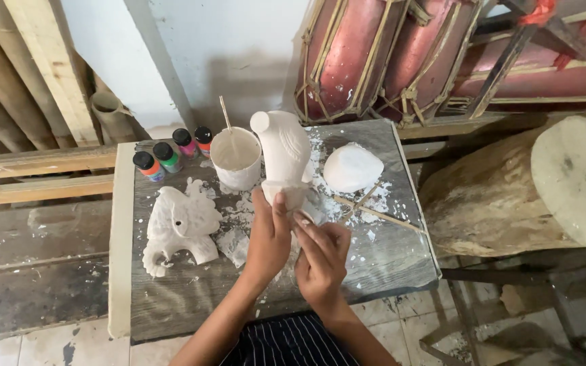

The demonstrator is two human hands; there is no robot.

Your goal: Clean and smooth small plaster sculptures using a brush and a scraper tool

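A white plaster bird figure (283,150) stands upright on a grey wooden board (388,257). My left hand (268,237) grips the base of the figure from below. My right hand (321,259) sits just beside it, fingers pinched together near the base; whether it holds a small tool is unclear. A white plaster elephant figure (179,227) lies to the left on the board. White plaster crumbs cover the board's middle.
A white cup (236,158) with a stick in it stands behind. Several small paint bottles (171,154) sit at the back left. A white plaster dome (352,167) and thin sticks (371,210) lie to the right. A log (530,190) and red drums (388,54) flank the right side.
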